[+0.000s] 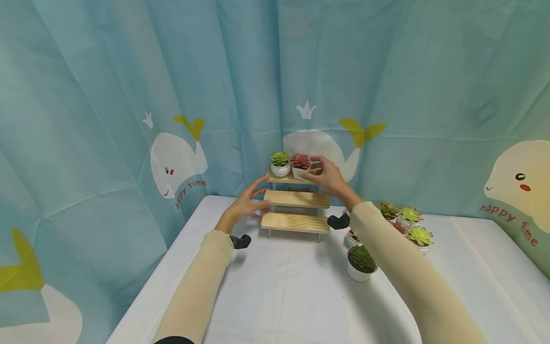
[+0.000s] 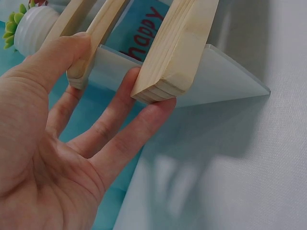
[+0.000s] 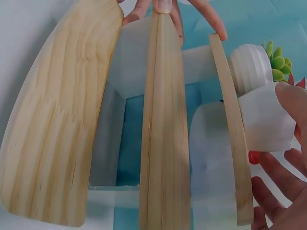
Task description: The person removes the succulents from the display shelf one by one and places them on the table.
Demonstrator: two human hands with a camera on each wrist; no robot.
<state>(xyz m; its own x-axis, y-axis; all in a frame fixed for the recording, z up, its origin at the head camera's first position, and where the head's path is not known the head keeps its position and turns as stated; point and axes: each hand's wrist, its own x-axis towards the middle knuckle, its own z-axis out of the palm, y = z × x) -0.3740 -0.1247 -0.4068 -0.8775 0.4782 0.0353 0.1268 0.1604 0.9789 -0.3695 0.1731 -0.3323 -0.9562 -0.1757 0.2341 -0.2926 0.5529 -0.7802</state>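
Observation:
A three-tier wooden display stand with clear side panels stands at the back of the table. My left hand is at its left side, fingers spread and extended; in the left wrist view the thumb rests on the middle shelf and two fingertips touch the end of the bottom shelf. On the top shelf, my right hand holds a red succulent in an angular white pot between thumb and fingers. Just left of that pot sits a green succulent in a round white pot.
Right of the stand, several potted succulents are grouped on the white table, partly behind my right sleeve. The closest is a dark green succulent. A blue curtain with whale prints hangs right behind the stand.

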